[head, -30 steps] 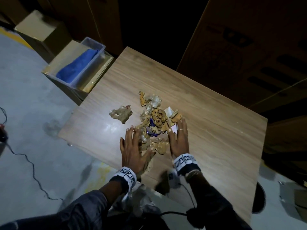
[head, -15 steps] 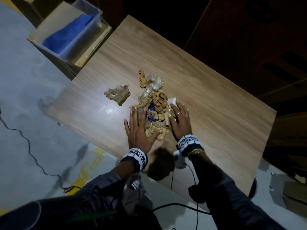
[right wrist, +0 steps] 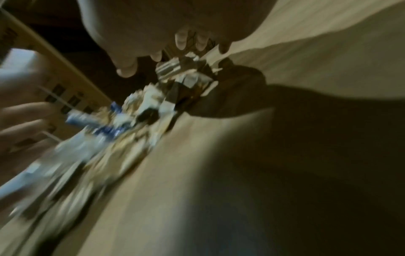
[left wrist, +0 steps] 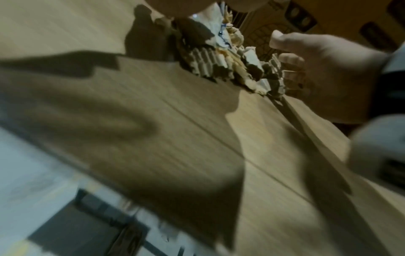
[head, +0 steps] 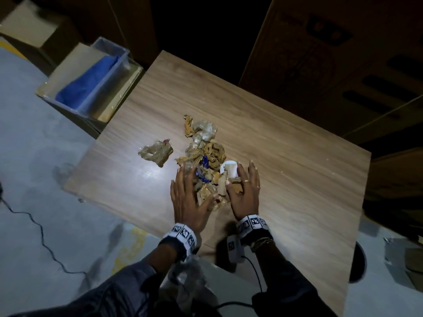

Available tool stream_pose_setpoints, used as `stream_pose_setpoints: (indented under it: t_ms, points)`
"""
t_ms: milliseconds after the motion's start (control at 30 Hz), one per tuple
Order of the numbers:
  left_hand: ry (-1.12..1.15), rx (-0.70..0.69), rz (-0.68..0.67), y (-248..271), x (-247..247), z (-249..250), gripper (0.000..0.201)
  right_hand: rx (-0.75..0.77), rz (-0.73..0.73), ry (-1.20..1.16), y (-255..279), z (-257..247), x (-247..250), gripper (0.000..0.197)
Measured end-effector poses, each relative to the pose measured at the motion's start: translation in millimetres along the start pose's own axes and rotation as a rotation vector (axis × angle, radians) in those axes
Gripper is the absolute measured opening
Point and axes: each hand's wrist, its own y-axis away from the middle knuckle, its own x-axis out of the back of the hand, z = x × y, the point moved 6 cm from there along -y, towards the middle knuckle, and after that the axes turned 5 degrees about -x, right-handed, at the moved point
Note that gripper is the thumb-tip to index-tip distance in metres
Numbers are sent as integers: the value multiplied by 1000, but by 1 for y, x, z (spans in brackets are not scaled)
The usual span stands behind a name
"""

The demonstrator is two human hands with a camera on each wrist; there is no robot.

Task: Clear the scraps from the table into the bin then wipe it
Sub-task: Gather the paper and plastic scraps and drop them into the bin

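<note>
on table [head: 286, 179], l hand [head: 186, 200] & r hand [head: 243, 191] flat, fingers spread, flanked scrap pile [head: 206, 165], gripped nothing; stray wrapper [head: 156, 152] sat apart, risked being missed.

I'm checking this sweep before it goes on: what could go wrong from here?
The lone wad lies apart, left of the pile, so the left hand and right hand may miss it. Loose scraps could slip between the hands or fall off the table edge onto the floor.
</note>
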Motion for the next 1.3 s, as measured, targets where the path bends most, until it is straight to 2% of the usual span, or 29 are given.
stream_pose_setpoints:
  t_ms: [100, 200, 367, 567, 667, 800, 900, 1300]
  points:
    - [21, 69, 1, 12, -3, 4, 92, -30, -18, -19, -24, 2, 8, 71]
    - [30, 172, 20, 14, -9, -4, 89, -3, -103, 12, -35, 1, -2, 71]
    - [43, 115, 15, 4, -19, -13, 77, 83, -199, 22, -22, -10, -26, 69]
    - [20, 59, 13, -3, -26, -15, 69, 101, -181, -5, -5, -17, -44, 55]
    - [72, 64, 32, -4, -27, -14, 61, 71, -173, -41, 2, -22, -53, 52]
    - [269, 80, 47, -6, -34, -11, 54, 44, -207, -139, 18, -39, -67, 53]
    - [363, 38, 42, -8, -35, -7, 52, 24, -217, -238, 29, -51, -69, 51]
    - [388, 55, -44, 7, -36, 10, 53, -50, -217, -472, 43, -46, -59, 46]
